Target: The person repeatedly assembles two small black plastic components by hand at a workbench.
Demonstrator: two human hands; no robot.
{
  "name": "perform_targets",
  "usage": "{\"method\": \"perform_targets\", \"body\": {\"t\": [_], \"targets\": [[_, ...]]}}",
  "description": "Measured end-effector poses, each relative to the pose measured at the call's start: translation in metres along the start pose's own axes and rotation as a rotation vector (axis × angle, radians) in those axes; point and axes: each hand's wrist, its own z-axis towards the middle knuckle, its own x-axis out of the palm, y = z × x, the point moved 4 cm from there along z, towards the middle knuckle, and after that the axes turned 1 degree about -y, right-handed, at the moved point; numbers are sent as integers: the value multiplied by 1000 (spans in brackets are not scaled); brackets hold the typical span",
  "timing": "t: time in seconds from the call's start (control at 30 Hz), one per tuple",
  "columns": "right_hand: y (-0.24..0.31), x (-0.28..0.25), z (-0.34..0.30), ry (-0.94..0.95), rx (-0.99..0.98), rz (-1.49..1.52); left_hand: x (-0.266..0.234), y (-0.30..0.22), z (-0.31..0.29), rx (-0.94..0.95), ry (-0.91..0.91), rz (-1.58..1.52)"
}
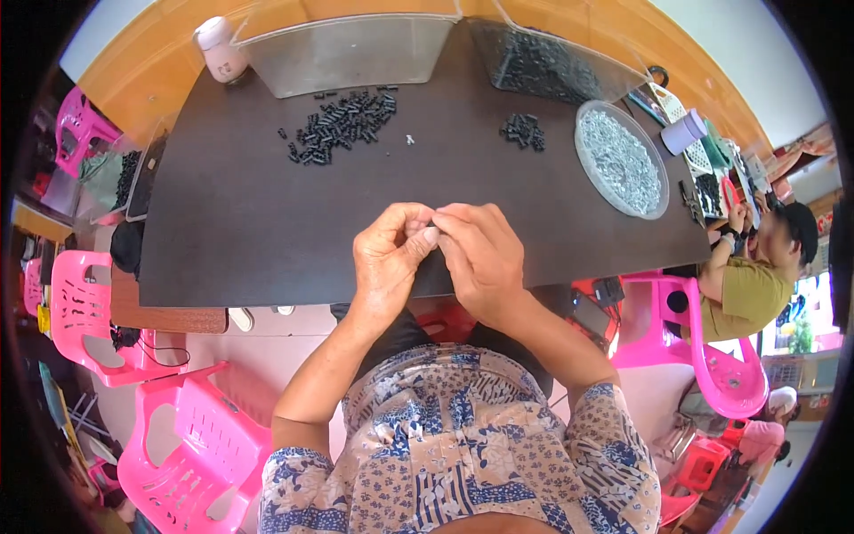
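Above the near edge of the dark table [240, 222], my left hand [389, 254] and my right hand [485, 254] meet fingertip to fingertip. Both are closed in a pinch around something small and dark, mostly covered by the fingers. Beyond my left hand lies a heap of small black cylindrical parts [342, 125]. A smaller cluster of black parts [523, 132] sits farther back on the right. Between the two piles rests a tiny whitish piece [410, 140]. To the right, a round clear tray [583, 147] holds many small silvery pieces.
At the back stand a clear plastic bin [351, 58] and another bin with black parts [543, 67]. A pink-white bottle [221, 49] is at back left, a lilac cup [683, 132] at right. Pink chairs [200, 436] flank me. A person in olive [752, 289] sits at right.
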Motion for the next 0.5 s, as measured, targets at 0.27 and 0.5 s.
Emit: {"method": "perform_targets", "body": {"t": [0.27,0.5], "targets": [[-50,8,7,131,693,486,-10,7,5,-66,23,-128],[-96,4,38,-3,650,441,-19,9,8,-113,-18,-187]]}}
